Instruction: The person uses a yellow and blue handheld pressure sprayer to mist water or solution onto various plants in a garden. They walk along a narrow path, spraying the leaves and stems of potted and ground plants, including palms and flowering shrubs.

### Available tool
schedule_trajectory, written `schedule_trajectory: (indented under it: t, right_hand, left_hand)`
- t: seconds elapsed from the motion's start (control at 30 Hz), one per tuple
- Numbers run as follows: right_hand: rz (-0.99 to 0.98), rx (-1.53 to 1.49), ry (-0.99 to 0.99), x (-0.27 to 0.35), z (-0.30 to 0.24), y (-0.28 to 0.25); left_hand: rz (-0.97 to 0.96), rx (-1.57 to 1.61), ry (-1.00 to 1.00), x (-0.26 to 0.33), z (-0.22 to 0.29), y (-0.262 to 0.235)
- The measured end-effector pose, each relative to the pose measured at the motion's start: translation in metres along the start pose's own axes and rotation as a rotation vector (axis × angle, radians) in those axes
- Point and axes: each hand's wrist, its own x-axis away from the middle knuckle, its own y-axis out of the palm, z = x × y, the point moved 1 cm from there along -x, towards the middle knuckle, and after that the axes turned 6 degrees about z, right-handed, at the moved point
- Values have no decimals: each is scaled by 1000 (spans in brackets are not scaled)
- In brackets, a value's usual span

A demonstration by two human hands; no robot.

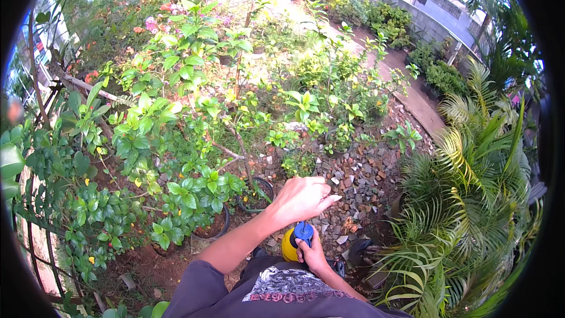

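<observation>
A yellow pump sprayer [289, 246] with a blue top stands upright in front of my body. My right hand [313, 253] is closed around its blue upper part, thumb and fingers wrapped at the neck. Just above it my left hand [303, 200] is curled palm down, with the thumb pointing right. A thin rod rises from the blue cap toward the underside of this hand; the pump handle itself is hidden by the curled fingers. The sprayer's lower part is partly covered by my right hand and dark shirt.
A leafy shrub [194, 188] reaches close to my left forearm, with dark round pots [256, 195] below it. Broken stones [359, 185] cover the ground ahead. Palm fronds [453, 229] crowd the right side. A paved path [406, 85] runs beside a grey wall [435, 26].
</observation>
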Motion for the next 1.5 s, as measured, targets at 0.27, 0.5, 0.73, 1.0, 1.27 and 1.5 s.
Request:
schedule_trajectory:
  t: [0.27,0.5,0.73,1.0,1.27,1.5]
  right_hand:
    - [22,25,-9,3,1,2]
    - [5,23,17,1,14,6]
    - [0,14,-11,5,18,7]
    - [65,22,-38,4,22,11]
    - [47,-47,-90,9,1,28]
    - [-93,217,-419,11,-15,24]
  left_hand:
    - [26,-104,-105,28,1,35]
    - [-2,-125,-105,53,-9,44]
    - [-93,-60,-6,60,-14,49]
    - [-176,45,-34,102,-27,100]
    - [-62,106,-153,102,-48,107]
    - [25,104,-125,75,-39,69]
